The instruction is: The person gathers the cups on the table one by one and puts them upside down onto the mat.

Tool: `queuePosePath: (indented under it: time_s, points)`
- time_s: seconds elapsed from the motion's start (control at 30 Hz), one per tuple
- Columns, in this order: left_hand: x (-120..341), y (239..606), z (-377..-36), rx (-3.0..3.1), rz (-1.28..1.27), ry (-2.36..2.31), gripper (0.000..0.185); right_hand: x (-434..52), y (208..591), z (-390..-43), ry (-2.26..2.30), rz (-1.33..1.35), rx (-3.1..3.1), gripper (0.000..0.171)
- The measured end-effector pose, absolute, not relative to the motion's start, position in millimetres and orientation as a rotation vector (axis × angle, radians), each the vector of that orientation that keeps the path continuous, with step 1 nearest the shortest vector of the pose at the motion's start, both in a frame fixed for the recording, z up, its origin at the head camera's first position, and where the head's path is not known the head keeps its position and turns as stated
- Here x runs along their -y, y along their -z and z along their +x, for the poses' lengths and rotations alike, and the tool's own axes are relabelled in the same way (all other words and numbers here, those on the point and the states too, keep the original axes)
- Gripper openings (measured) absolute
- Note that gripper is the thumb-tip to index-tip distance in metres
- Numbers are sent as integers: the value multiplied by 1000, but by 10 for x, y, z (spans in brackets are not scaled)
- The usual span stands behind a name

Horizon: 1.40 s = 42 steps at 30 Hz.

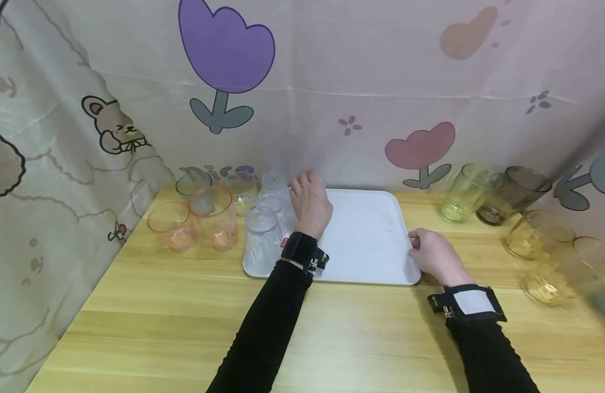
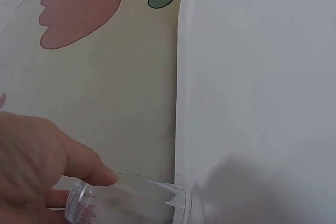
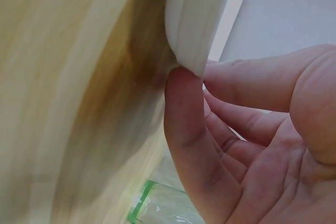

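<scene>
My left hand (image 1: 311,203) is at the far edge of a white tray (image 1: 368,240), holding a clear glass (image 2: 134,200) between thumb and fingers. In the left wrist view the glass's thick base is by the fingers and its other end meets the tray. Several more clear glasses (image 1: 262,237) stand close together along the tray's left side, partly behind the left hand and wrist. At the tray's right edge, my right hand (image 1: 436,255) pinches the rim (image 3: 202,24) between thumb and index finger.
Left of the tray stand pink-rimmed glasses (image 1: 215,218), a dark-rimmed glass (image 1: 193,185) and a pale yellowish glass (image 1: 243,194). On the right are a green glass (image 1: 469,191), a dark grey glass (image 1: 513,194) and amber glasses (image 1: 547,275). A patterned cloth (image 1: 327,60) hangs behind the wooden table (image 1: 150,327).
</scene>
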<state>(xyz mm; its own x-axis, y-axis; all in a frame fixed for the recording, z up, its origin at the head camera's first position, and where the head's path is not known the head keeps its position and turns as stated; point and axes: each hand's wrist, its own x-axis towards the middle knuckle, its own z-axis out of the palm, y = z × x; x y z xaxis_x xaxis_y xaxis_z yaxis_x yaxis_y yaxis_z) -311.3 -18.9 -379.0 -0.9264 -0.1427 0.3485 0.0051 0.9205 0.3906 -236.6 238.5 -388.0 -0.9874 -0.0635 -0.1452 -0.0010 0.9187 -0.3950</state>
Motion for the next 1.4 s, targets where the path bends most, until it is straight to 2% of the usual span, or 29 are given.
queuePosePath:
  time_s: [0.53,0.77,0.97,1.13,1.27,1.4]
  points:
    - [217,3859,-3153,2764,154,540,58,-2396,3869,-2370,613,-30,-2919,45]
    - [235,3861,-3145,2786,160,639,53,-2404,3858,-2364,612,-40,-2932,45]
    - [249,3869,-3137,2805,159,682,59,-2399,3872,-2369,628,-43,-2938,44]
    - [257,3789,-3107,2784,141,658,54,-2382,3859,-2384,620,-64,-2958,43]
    - [196,3700,-3037,2713,73,646,50,-2370,3848,-2378,611,-52,-2948,43]
    - [66,3634,-2941,2592,-126,734,48,-2382,3857,-2356,608,-37,-2941,43]
